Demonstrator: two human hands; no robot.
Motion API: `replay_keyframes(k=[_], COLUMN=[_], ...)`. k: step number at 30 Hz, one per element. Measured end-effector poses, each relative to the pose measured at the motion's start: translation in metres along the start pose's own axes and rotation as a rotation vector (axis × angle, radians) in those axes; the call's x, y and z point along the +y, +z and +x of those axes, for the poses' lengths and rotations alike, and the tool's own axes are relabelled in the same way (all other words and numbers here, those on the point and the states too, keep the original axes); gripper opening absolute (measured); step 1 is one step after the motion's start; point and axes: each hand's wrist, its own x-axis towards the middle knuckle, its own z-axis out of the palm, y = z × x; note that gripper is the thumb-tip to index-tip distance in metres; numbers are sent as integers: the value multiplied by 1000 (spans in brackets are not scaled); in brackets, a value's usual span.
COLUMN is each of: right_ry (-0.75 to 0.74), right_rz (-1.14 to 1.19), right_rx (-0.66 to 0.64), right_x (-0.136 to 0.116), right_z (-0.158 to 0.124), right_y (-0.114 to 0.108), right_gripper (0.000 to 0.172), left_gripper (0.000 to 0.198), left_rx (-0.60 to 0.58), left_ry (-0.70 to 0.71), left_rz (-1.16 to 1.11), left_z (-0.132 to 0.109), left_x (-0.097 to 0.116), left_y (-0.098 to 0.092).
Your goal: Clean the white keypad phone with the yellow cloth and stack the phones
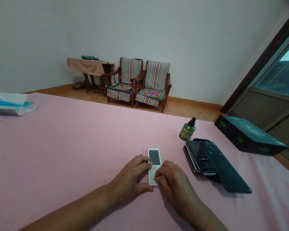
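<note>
A small white keypad phone [154,162] lies flat on the pink cloth [74,144] in front of me. My left hand [131,179] rests on the cloth with its fingertips against the phone's left side. My right hand [174,183] is curled at the phone's lower right corner, pinching a small yellowish thing I cannot make out against the keypad. The phone's lower end is partly hidden by my fingers.
To the right lie dark phones [201,158] stacked on a long dark case [221,168], a green spray bottle [187,130] and a dark box [249,136]. A pack of tissues [11,104] sits far left. Two striped chairs [141,85] stand by the wall.
</note>
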Motion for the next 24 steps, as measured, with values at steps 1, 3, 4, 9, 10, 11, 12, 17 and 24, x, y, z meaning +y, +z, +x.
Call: replay_keyframes(k=[1,3,4,9,10,11,12,17,24], right_ry=[-8,-20,-23,-37,-47,-65,-93,-172,49], right_rz=[-2,-4,-5,4,18,43,79,346,304], right_rx=[-1,-3,-2,18,25,29,32,19,7], right_x=[-3,-7,-9,-12,-12,-12,-11,0,22], right_z=[1,3,4,5,5,4,4,0,-9], right_y=[1,3,4,11,13,14,14,3,-26], right_gripper=[17,16,16,17,17,17,17,17,9], left_gripper=[53,53,53,45,43,42,41,48,60], left_rx=[-4,-12,-13,-15,-14,-11,-7,-1,4], left_ry=[1,0,-1,-14,-16,-16,-15,-7,0], left_rz=[0,1,0,-31,-36,-39,-42,-31,-35], left_z=[0,0,0,2,2,2,3,1,-2], left_x=[0,0,0,4,4,5,4,0,4], left_y=[0,0,0,0,0,0,1,1,-1])
